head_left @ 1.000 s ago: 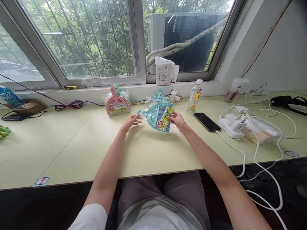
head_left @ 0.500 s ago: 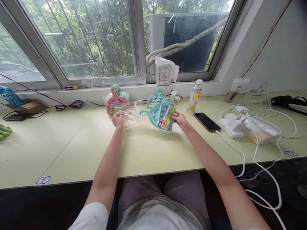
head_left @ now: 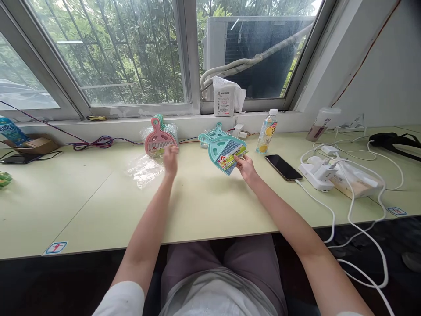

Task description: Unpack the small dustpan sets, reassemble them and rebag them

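My right hand [head_left: 246,168] grips the bristle end of a teal dustpan and brush set [head_left: 215,149], its handle tilted up to the left. A printed card [head_left: 232,157] lies across the bristles. Motion blurs my left hand [head_left: 170,160], whose fingers I cannot make out clearly; it is in front of a stack of wrapped dustpan sets with a pink one [head_left: 159,138] foremost. Beside that hand a crumpled clear plastic bag [head_left: 143,171] lies on the table. Another teal dustpan set [head_left: 218,128] stands behind the held one, partly hidden.
A juice bottle [head_left: 266,131] and a black phone [head_left: 283,167] are right of my right hand. Further right are a power strip [head_left: 317,174], white cables and a tissue pack [head_left: 357,180]. A tissue box [head_left: 224,100] sits on the sill. Bundled wires [head_left: 95,142] lie at the back left.
My left hand has let go of the clear plastic bag, which now lies to its left, and has moved slightly right. The held dustpan set has turned and shifted slightly right.
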A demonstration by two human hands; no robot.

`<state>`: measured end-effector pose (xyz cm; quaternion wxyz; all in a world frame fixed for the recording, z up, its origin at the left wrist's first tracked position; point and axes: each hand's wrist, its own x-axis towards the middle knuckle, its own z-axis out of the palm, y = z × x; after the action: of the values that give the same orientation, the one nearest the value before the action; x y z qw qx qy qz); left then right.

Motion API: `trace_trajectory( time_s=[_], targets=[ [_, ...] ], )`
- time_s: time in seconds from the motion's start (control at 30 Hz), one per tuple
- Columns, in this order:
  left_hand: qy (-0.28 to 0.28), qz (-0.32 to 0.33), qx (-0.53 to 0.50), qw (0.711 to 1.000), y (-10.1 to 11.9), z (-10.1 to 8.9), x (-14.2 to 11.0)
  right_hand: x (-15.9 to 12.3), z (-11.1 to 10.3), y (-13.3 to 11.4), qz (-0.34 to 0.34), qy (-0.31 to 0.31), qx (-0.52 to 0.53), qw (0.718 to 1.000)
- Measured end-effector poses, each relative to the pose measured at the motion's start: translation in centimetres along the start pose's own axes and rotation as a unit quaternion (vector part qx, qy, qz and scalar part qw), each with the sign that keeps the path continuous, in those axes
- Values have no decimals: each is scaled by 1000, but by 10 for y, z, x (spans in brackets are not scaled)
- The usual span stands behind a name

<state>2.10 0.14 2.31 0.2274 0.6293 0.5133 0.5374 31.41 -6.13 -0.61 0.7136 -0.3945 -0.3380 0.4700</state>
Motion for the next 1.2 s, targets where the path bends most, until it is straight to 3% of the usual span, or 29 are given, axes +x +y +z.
trace_trajectory(
  time_s=[0.03,0.07,0.13,0.23,0.33,0.4,0.47,0.53,0.57,0.63,0.73,0.9,0.97,1.03,1.2],
  targets=[
    [-116,-48,-117,985,4,21,-6,-2,3,2,2,-8,-7,1000],
    [-177,-64,-148,971,7,41,-13,-5,5,4,6,-17,-15,1000],
    [-234,-92,-183,950,9,70,-28,-8,10,9,25,-36,-40,998],
    [-252,-177,-235,922,1,82,-41,-6,9,12,76,-63,-109,989],
    [-184,-181,-228,939,-12,73,-33,6,-7,4,100,-42,-258,960],
    [-135,-165,-232,949,-20,65,-21,16,-26,-7,81,18,-431,898],
    [-125,-164,-243,948,-25,59,-13,24,-48,-20,35,70,-618,782],
    [-136,-167,-247,945,-27,57,-10,28,-66,-31,7,120,-732,671],
    [-142,-165,-245,945,-26,57,-11,27,-72,-35,-8,142,-760,634],
    [-158,-161,-237,945,-23,58,-15,23,-71,-40,-56,168,-778,604],
    [-201,-147,-226,942,-13,62,-26,6,-40,-37,-173,116,-764,610],
    [-247,-66,-223,941,4,71,-41,-37,36,-5,-266,-106,-741,607],
    [-243,-36,-219,944,8,74,-44,-47,52,6,-273,-111,-744,599],
    [-253,-26,-216,943,11,74,-45,-50,56,10,-262,-93,-742,610],
    [-329,-50,-202,921,13,70,-43,-44,46,8,-199,-35,-700,685]
  ],
)
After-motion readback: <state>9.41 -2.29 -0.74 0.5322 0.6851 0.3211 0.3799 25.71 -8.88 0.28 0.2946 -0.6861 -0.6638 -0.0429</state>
